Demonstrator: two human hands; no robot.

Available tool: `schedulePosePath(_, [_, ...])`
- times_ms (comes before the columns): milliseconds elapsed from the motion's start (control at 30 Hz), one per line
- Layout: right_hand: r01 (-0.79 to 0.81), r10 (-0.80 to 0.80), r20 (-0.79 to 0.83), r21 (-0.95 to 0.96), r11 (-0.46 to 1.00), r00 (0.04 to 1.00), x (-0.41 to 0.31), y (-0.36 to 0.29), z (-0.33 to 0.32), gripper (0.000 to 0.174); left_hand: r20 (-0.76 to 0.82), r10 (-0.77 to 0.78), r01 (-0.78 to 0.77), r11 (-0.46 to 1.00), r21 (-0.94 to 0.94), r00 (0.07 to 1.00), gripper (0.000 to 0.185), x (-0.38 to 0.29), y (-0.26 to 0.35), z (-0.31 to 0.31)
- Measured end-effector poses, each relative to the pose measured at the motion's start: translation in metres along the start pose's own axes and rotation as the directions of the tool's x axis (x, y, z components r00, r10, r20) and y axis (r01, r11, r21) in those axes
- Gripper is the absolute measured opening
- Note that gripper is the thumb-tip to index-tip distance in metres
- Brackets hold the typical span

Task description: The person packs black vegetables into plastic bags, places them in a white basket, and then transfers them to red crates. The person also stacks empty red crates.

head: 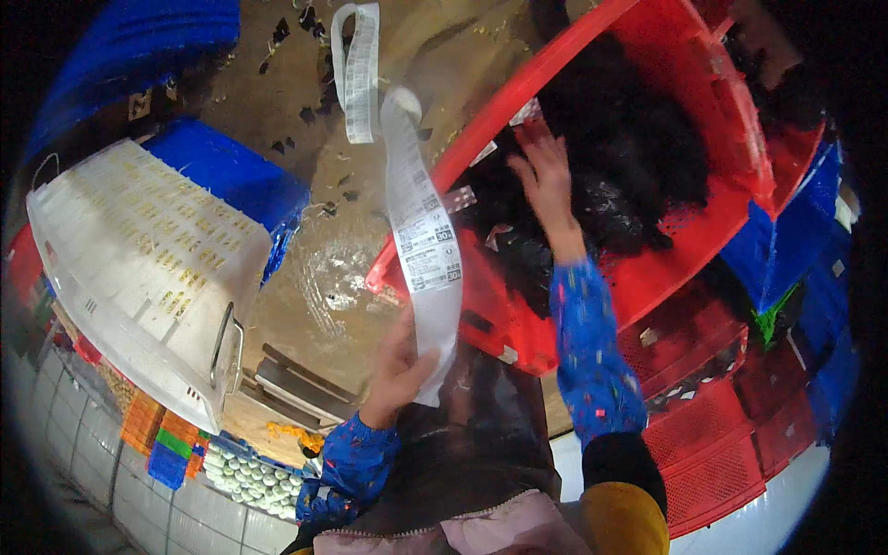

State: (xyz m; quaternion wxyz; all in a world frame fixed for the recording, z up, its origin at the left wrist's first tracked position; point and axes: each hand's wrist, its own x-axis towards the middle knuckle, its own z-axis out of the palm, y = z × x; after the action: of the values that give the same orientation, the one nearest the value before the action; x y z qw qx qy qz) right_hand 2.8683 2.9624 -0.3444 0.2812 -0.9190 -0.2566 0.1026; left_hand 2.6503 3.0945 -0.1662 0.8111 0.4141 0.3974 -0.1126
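My left hand [399,371] grips the lower end of a long white strip of printed labels [427,257], between thumb and fingers. The strip runs up over the corner of a red plastic crate [520,90] to a rolled part on the brown surface. A second looped label strip [362,76] lies beside it. My right hand [548,177] reaches into the crate with its fingers spread, over dark, glossy plastic-like contents [610,173]. Its fingertips are near a small patterned label [526,112] at the crate's inner wall; whether they touch it is unclear. Another patterned label [459,200] is by the rim.
An upturned white plastic basket [152,229] with metal handles stands left, against a blue container [229,166]. Dark scraps lie on the wet brown surface [326,277]. More red crates [707,430] are stacked at the lower right, with blue crates [784,229] beyond.
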Motion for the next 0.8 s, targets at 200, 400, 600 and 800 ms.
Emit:
schedulePosePath(200, [0.156,-0.426,0.263,0.667,0.729,0.866,-0.050,-0.092,-0.107,0.024,0.142,-0.042,0.014,0.981,0.191,0.989,0.061,-0.004,0.015,0.007])
schedulePosePath(400, [-0.346,0.414,-0.094,0.403,0.847,0.905,0.014,0.000,-0.089,0.012,0.291,-0.192,0.158,0.978,0.136,0.937,0.062,0.006,-0.006,-0.004])
schedulePosePath(600, [0.051,-0.063,-0.003,-0.544,0.837,0.998,0.072,0.121,0.025,0.030,0.159,-0.247,0.251,0.968,-0.002,0.956,0.074,-0.004,-0.012,-0.011])
schedulePosePath(800, [-0.351,0.113,0.412,0.566,0.746,0.904,-0.049,-0.030,-0.054,0.043,0.068,-0.196,0.206,0.957,-0.204,0.978,0.079,-0.035,0.005,-0.004])
